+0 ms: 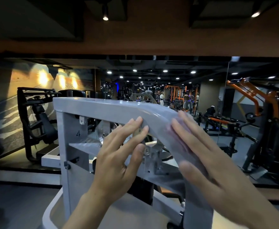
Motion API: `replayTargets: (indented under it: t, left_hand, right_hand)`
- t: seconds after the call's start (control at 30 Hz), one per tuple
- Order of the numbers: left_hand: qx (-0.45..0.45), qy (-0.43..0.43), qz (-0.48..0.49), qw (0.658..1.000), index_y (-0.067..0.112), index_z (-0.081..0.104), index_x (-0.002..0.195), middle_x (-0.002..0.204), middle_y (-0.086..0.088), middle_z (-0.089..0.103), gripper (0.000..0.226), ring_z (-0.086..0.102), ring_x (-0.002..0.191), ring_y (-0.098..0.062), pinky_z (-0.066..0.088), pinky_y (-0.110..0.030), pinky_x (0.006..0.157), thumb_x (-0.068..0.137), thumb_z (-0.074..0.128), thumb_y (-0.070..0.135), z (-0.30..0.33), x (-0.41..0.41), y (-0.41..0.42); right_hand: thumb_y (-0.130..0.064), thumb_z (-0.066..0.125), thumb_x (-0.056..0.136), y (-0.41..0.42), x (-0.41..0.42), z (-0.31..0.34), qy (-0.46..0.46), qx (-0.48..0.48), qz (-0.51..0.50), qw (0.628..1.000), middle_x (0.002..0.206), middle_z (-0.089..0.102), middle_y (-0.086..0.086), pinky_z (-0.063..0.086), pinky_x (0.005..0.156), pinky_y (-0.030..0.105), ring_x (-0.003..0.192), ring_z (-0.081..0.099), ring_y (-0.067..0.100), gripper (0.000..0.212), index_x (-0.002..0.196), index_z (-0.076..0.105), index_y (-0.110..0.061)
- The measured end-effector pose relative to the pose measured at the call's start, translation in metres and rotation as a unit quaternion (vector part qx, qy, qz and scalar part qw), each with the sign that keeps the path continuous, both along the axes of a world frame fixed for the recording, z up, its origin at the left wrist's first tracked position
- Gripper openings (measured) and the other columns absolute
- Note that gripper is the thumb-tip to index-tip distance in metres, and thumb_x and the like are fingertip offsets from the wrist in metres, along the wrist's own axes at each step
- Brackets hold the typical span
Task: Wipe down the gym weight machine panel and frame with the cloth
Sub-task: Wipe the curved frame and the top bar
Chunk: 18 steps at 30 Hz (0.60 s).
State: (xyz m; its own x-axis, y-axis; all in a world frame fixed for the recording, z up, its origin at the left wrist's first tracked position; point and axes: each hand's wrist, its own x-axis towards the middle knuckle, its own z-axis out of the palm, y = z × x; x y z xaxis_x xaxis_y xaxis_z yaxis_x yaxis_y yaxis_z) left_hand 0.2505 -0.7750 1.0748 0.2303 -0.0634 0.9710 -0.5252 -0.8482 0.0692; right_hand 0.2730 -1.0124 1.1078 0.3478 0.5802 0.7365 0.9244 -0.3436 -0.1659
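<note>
- Frame tube runs left to right, then bends down-right under my right hand.
- Right hand flat, fingers straight, pressing on the bend; blurred. Something pinkish beneath the palm, probably the cloth — can't confirm.
- Left hand fingers straight, tips touching the tube's underside just left of the right hand, holding nothing.
- Unwiped run lies leftward along the tube axis; right hand does the wiping.

Both forearms are bare, no sleeves showing. The left hand and right hand wear no gloves, rings or watch.
</note>
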Motion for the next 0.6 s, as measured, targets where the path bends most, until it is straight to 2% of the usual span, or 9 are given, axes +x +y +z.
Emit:
replayTargets:
  t: [0.07, 0.1, 0.17, 0.2, 0.3, 0.37, 0.5, 0.57, 0.6]
  left_hand:
    - [0.006, -0.009, -0.003, 1.000, 0.017, 0.066, 0.133, 0.147, 0.004, 0.055, 0.035, 0.047, 0.143, -0.014, 0.046, -0.051, 0.107, 0.103, 0.050, 0.022, 0.000, 0.003, 0.002]
    - [0.007, -0.014, -0.005, 1.000, 0.017, 0.066, 0.133, 0.147, 0.004, 0.056, 0.035, 0.047, 0.142, -0.014, 0.046, -0.051, 0.107, 0.102, 0.050, 0.022, 0.000, 0.004, 0.003]
    - [0.005, -0.021, -0.011, 1.000, 0.018, 0.067, 0.132, 0.146, 0.005, 0.057, 0.034, 0.048, 0.141, -0.014, 0.047, -0.051, 0.105, 0.103, 0.050, 0.024, 0.000, 0.007, 0.005]
    - [0.006, -0.023, -0.015, 1.000, 0.018, 0.067, 0.132, 0.145, 0.005, 0.057, 0.035, 0.048, 0.141, -0.014, 0.047, -0.051, 0.105, 0.104, 0.048, 0.027, 0.000, 0.008, 0.005]
    - [0.023, -0.026, -0.030, 0.999, 0.019, 0.066, 0.132, 0.146, 0.005, 0.056, 0.039, 0.049, 0.139, -0.017, 0.047, -0.052, 0.104, 0.108, 0.040, 0.036, 0.003, 0.010, 0.011]
    - [0.041, -0.032, -0.040, 0.998, 0.017, 0.068, 0.129, 0.144, 0.002, 0.058, 0.042, 0.052, 0.137, -0.018, 0.045, -0.054, 0.105, 0.109, 0.037, 0.037, 0.006, 0.011, 0.016]
    - [0.051, -0.073, -0.057, 0.994, 0.012, 0.074, 0.118, 0.134, -0.003, 0.065, 0.045, 0.059, 0.129, -0.023, 0.046, -0.052, 0.103, 0.109, 0.035, 0.034, 0.005, 0.008, 0.036]
    - [0.034, -0.090, -0.066, 0.993, 0.011, 0.075, 0.114, 0.129, -0.003, 0.068, 0.044, 0.061, 0.125, -0.023, 0.048, -0.050, 0.098, 0.109, 0.036, 0.031, -0.001, 0.008, 0.048]
    - [0.027, -0.094, -0.073, 0.992, 0.011, 0.075, 0.112, 0.126, -0.002, 0.069, 0.043, 0.062, 0.123, -0.023, 0.049, -0.049, 0.096, 0.108, 0.037, 0.030, -0.004, 0.009, 0.053]
  right_hand:
    - [-0.069, 0.035, 0.099, -0.011, -0.004, -0.014, -0.016, 0.012, -0.025, 0.999, 0.170, 0.011, -0.020, 0.044, 0.110, 0.035, 0.156, 0.013, 0.005, 0.069, 0.161, 0.020, -0.044]
    - [-0.073, 0.033, 0.097, -0.013, -0.004, -0.013, -0.019, 0.011, -0.038, 0.999, 0.169, 0.012, -0.020, 0.046, 0.106, 0.035, 0.155, 0.015, 0.004, 0.070, 0.160, 0.019, -0.046]
    - [-0.075, 0.034, 0.095, -0.009, -0.002, -0.001, -0.008, -0.002, -0.049, 0.999, 0.168, 0.012, -0.026, 0.038, 0.111, 0.048, 0.154, 0.014, 0.000, 0.069, 0.158, 0.018, -0.052]
    - [-0.074, 0.036, 0.094, -0.003, -0.001, 0.009, 0.002, -0.013, -0.041, 0.999, 0.166, 0.011, -0.030, 0.030, 0.116, 0.049, 0.154, 0.012, -0.002, 0.069, 0.157, 0.018, -0.055]
    - [-0.072, 0.038, 0.094, 0.027, 0.007, 0.044, 0.000, -0.051, -0.022, 0.998, 0.165, 0.011, -0.033, 0.014, 0.125, 0.044, 0.152, 0.007, -0.008, 0.069, 0.158, 0.023, -0.050]
    - [-0.071, 0.037, 0.096, 0.045, 0.011, 0.057, -0.020, -0.072, -0.035, 0.997, 0.166, 0.012, -0.030, 0.010, 0.128, 0.042, 0.152, 0.007, -0.008, 0.070, 0.159, 0.023, -0.045]
    - [-0.066, 0.039, 0.099, 0.044, 0.004, 0.039, -0.059, -0.059, -0.081, 0.993, 0.169, 0.010, -0.021, 0.018, 0.124, 0.047, 0.156, 0.010, 0.003, 0.070, 0.161, 0.022, -0.039]
    - [-0.063, 0.041, 0.099, 0.033, -0.002, 0.017, -0.118, -0.055, -0.135, 0.982, 0.172, 0.011, -0.008, 0.025, 0.124, 0.048, 0.158, 0.013, 0.016, 0.071, 0.161, 0.027, -0.032]
    - [-0.063, 0.040, 0.099, 0.028, -0.004, 0.006, -0.159, -0.061, -0.171, 0.971, 0.172, 0.013, 0.000, 0.023, 0.126, 0.047, 0.158, 0.014, 0.022, 0.072, 0.161, 0.029, -0.028]
